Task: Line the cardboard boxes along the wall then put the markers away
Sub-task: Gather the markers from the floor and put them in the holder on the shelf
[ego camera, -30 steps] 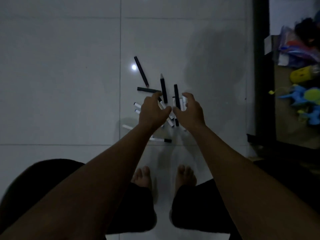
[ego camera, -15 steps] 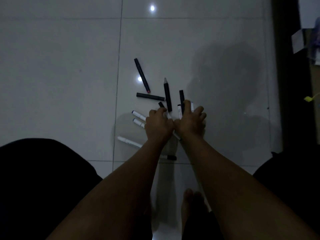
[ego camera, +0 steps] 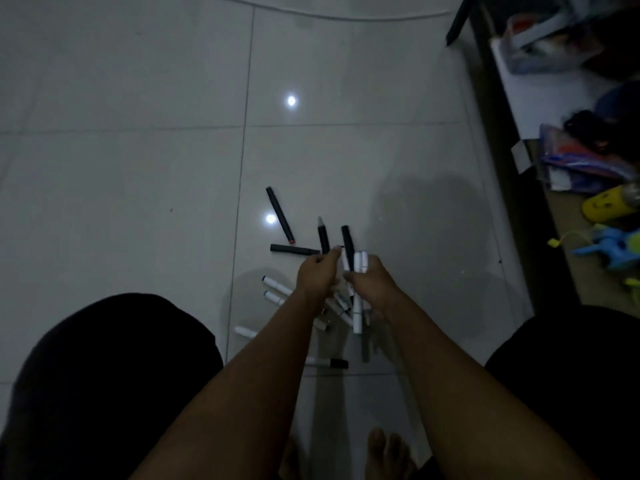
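Observation:
Black and white markers lie scattered on the pale tiled floor (ego camera: 138, 168). My right hand (ego camera: 372, 285) grips a bundle of markers (ego camera: 358, 268), white ones and a black one, held upright off the floor. My left hand (ego camera: 317, 275) is right beside it, fingers curled toward the bundle and touching it. Loose on the floor are a black marker with a red tip (ego camera: 280, 215), another black marker (ego camera: 294, 249) lying flat, white markers (ego camera: 277, 285) left of my wrists, and one white marker with a black cap (ego camera: 327, 362) nearer my feet. No cardboard box is in view.
A dark furniture frame (ego camera: 498, 140) runs along the right. Behind it lie toys and clutter, among them a yellow bottle (ego camera: 609, 202) and a blue toy (ego camera: 613, 247). A white cable (ego camera: 346, 16) crosses the floor at the top. My dark-clothed knees (ego camera: 104, 375) flank the markers.
Both hands went down onto the pile, then closed; now my right hand has lifted several markers off the floor. The camera has tilted, bringing the toys on the right back into sight.

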